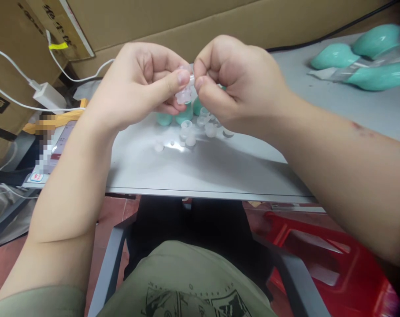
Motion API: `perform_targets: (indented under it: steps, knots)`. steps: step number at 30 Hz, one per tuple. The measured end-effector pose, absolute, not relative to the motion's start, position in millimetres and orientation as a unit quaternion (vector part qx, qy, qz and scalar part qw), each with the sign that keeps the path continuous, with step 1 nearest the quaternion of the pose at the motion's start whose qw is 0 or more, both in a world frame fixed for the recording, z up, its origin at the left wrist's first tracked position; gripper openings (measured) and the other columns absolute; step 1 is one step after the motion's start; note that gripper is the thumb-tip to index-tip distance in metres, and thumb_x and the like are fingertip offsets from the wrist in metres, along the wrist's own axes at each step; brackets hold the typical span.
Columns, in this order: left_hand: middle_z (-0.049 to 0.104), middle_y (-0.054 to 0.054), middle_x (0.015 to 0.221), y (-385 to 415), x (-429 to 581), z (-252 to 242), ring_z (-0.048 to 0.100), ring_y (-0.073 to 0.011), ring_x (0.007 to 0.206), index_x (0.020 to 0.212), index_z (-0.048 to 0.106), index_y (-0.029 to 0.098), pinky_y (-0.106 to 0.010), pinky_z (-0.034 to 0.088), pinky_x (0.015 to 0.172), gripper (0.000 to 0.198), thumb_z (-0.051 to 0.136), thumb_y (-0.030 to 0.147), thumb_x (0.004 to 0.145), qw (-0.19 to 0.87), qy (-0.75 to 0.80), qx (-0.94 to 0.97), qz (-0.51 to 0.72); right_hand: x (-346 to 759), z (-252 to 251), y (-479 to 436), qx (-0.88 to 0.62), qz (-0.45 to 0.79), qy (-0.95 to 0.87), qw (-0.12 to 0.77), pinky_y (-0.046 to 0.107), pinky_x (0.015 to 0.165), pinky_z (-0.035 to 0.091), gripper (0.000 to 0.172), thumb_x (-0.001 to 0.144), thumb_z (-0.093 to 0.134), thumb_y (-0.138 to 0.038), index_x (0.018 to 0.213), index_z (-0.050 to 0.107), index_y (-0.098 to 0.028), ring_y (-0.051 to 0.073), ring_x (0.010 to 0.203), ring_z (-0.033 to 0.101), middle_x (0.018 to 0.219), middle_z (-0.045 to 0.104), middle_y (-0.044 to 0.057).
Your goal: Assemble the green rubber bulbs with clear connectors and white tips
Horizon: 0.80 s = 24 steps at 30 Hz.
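Above the table, my left hand (147, 81) pinches a small clear plastic fitting (184, 94) between thumb and fingers. My right hand (224, 79) meets it from the right, thumb and index finger pressed together at the fitting's side; what those fingertips hold, if anything, is hidden. Below both hands stand several mint-green pieces (184, 115), partly covered by the hands. In front of them lie small translucent plastic parts: a ring-like fitting (187, 127), round caps (211, 129) and a flat disc (159, 146).
Several mint-green bulbs with clear nozzles (378, 72) lie at the table's back right. A white charger (50, 97) with cables and a phone (63, 145) are on the left. Cardboard (153, 22) walls the back. A red plastic stool (335, 264) stands below right.
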<state>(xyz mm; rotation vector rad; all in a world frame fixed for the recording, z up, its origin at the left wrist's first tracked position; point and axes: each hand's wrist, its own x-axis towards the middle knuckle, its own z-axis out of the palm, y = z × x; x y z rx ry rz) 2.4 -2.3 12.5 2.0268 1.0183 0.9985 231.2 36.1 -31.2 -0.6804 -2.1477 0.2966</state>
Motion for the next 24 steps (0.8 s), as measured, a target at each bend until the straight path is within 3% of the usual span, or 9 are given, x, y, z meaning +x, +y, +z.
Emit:
perform_targets:
  steps: [6, 13, 18, 24]
  knots:
    - [0.087, -0.002, 0.089, -3.1, 2.4, 14.7, 0.089, -0.0189, 0.085, 0.100, 0.087, 0.015, -0.034, 0.076, 0.081, 0.013, 0.079, 0.025, 0.104, 0.349, 0.388, 0.768, 0.370, 235.4, -25.6, 37.5, -0.250, 0.168, -0.865, 0.400, 0.029, 0.077, 0.036, 0.008, 0.102, 0.055, -0.016, 0.098, 0.052, -0.023, 0.012, 0.074, 0.043, 0.079, 0.050, -0.005]
    - [0.087, -0.004, 0.089, -0.9, -2.5, 13.8, 0.089, -0.0202, 0.084, 0.105, 0.092, 0.016, -0.034, 0.077, 0.079, 0.011, 0.083, 0.022, 0.104, 0.358, 0.365, 0.771, 0.379, 237.3, -27.6, 40.7, -0.230, 0.225, -0.855, 0.407, 0.027, 0.066, 0.032, 0.006, 0.100, 0.057, -0.016, 0.098, 0.057, -0.022, 0.011, 0.075, 0.045, 0.081, 0.055, -0.003]
    - [0.087, -0.003, 0.087, -1.0, -1.5, 13.3, 0.088, -0.0182, 0.081, 0.104, 0.091, 0.016, -0.032, 0.077, 0.075, 0.013, 0.080, 0.023, 0.104, 0.351, 0.379, 0.761, 0.393, 235.1, -29.5, 35.8, -0.202, 0.207, -0.829, 0.478, 0.029, 0.073, 0.041, 0.005, 0.101, 0.069, -0.024, 0.097, 0.068, -0.021, 0.009, 0.072, 0.052, 0.080, 0.064, -0.004]
    - [0.086, -0.001, 0.089, -0.5, -1.7, 13.4, 0.089, -0.0189, 0.084, 0.110, 0.088, 0.011, -0.034, 0.074, 0.081, 0.023, 0.079, 0.031, 0.104, 0.324, 0.389, 0.776, 0.376, 237.7, -27.3, 29.7, -0.238, 0.152, -0.824, 0.491, 0.029, 0.081, 0.048, 0.013, 0.100, 0.068, -0.022, 0.096, 0.080, -0.020, 0.008, 0.076, 0.053, 0.079, 0.067, -0.005]
